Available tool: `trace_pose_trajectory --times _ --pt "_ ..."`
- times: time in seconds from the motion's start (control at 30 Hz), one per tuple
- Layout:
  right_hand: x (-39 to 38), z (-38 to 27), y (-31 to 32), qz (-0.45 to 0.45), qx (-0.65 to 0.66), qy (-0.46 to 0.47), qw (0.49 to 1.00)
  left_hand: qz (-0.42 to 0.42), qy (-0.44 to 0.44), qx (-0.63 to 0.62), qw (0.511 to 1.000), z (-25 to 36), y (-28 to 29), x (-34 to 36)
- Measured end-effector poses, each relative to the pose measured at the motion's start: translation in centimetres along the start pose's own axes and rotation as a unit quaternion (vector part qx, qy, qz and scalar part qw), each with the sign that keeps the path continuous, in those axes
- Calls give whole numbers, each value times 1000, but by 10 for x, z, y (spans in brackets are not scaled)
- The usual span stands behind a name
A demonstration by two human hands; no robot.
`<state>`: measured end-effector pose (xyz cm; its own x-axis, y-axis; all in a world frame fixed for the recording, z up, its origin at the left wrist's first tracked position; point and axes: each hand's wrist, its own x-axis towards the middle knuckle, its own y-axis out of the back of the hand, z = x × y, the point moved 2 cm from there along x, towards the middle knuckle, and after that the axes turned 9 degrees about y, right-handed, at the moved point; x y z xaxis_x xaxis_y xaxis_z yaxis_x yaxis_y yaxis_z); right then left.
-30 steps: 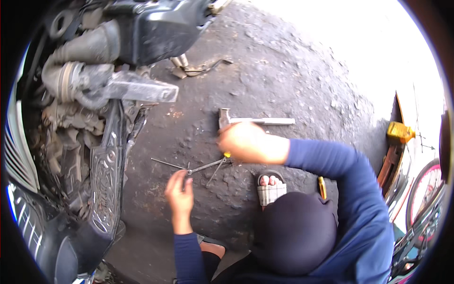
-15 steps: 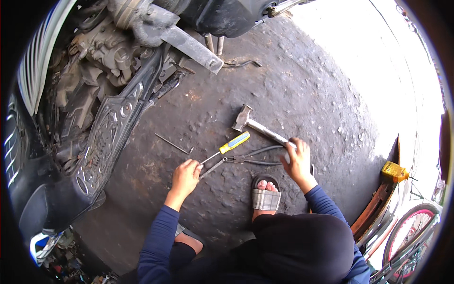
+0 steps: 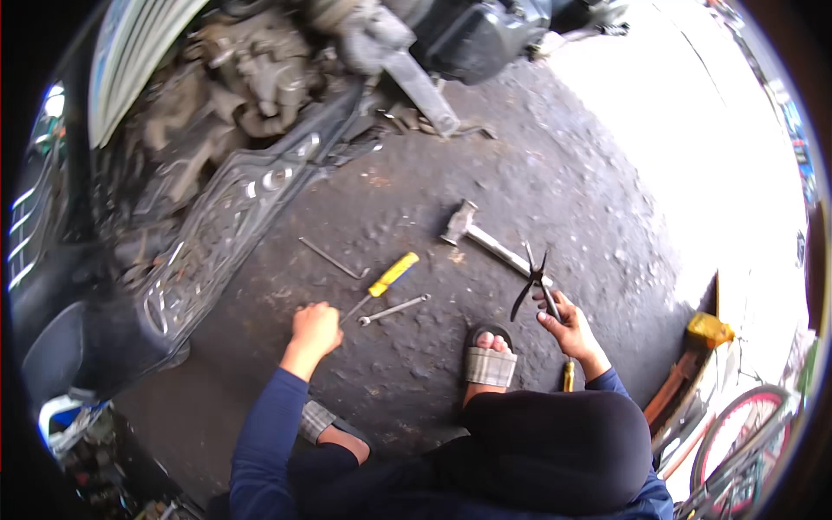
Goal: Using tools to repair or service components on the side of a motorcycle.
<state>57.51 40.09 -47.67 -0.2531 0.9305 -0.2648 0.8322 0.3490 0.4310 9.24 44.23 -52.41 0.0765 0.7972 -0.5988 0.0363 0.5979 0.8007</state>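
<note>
My right hand [image 3: 568, 328] is closed on one handle of a pair of dark pliers [image 3: 537, 276], whose jaws point away from me and stand apart. Just beyond its fingers ends the metal handle of a hammer [image 3: 503, 250]; whether they touch it I cannot tell. My left hand [image 3: 314, 331] has its fingers curled at the shaft tip of a screwdriver [image 3: 393, 275] with a yellow handle, which points away to the right. A double-ended wrench [image 3: 394, 310] lies beside that screwdriver, and an L-shaped hex key [image 3: 332, 257] rests beyond it.
A motorbike [image 3: 234, 199] with exposed mechanical parts fills the left and far side. Beside my right wrist lies another yellow-handled tool [image 3: 568, 376]. At right are a yellow container [image 3: 711, 329] and a bicycle wheel [image 3: 737, 438]. My sandalled foot [image 3: 490, 364] stands between my hands.
My right hand has picked the pliers up off the floor. My left hand has pulled the yellow screwdriver leftward, toward me. The view has shifted slightly.
</note>
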Motion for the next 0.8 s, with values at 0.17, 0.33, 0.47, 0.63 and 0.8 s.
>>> trace_pose_trajectory --times 0.17,0.33,0.47,0.63,0.8 --pt "-78 -13 37 241 382 38 891 137 -84 -71 984 18 14 -5" --pt "-162 35 48 415 185 -224 862 32 -308 -214 926 115 -12 -4" --pt "-194 75 3 406 -183 -347 826 -51 -373 -117 919 107 -14 -26" --pt "-192 106 -53 311 -204 -307 876 -135 -349 55 926 53 12 -41" --pt "-151 95 -15 425 -22 -332 842 -194 -197 77 958 -3 88 -44"
